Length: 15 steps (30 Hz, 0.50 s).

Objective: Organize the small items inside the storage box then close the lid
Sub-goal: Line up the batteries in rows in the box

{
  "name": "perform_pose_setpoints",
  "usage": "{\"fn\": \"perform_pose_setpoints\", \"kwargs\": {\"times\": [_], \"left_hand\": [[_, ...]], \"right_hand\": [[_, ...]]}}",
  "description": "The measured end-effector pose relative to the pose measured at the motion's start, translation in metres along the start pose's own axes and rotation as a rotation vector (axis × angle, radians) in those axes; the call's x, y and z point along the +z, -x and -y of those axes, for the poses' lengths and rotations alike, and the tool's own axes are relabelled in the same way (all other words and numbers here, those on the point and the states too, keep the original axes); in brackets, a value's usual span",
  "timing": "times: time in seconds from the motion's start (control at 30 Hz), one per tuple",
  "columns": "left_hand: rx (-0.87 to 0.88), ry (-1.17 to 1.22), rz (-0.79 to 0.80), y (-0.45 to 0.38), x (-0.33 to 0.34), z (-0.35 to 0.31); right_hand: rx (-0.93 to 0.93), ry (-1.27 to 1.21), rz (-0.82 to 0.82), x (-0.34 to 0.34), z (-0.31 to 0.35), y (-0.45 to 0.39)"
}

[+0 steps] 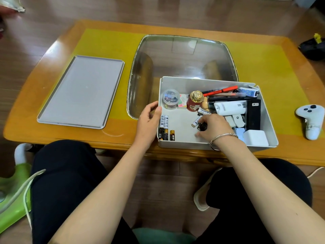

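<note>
Because the loose battery (196,121) is light, rigid and prone to rolling, pinch it at mid-length. It lies just beyond the right hand (213,128), whose curled fingers hold a small black item (202,126). The left hand (149,120) grips the storage box (269,120) wall, thumb inside; sorted batteries (165,127) lie just right of that thumb. The lid (82,90) lies well apart, far left.
</note>
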<state>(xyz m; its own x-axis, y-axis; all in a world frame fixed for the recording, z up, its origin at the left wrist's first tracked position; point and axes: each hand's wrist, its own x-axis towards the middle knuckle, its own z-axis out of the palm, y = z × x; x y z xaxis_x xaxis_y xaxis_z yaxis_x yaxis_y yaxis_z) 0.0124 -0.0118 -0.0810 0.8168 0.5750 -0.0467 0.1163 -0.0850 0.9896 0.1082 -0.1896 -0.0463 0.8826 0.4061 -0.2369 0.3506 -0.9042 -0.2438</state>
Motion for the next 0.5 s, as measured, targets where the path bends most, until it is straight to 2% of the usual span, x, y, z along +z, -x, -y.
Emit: {"fn": "perform_pose_setpoints", "kwargs": {"times": [0.23,0.5], "left_hand": [[0.015,0.0,-0.005,0.0,0.001,0.001],[0.02,-0.011,-0.001,-0.001,0.0,0.001]], "right_hand": [[-0.048,-0.005,0.118,0.002,0.006,-0.004],[-0.055,0.145,0.098,0.01,0.018,-0.017]]}}
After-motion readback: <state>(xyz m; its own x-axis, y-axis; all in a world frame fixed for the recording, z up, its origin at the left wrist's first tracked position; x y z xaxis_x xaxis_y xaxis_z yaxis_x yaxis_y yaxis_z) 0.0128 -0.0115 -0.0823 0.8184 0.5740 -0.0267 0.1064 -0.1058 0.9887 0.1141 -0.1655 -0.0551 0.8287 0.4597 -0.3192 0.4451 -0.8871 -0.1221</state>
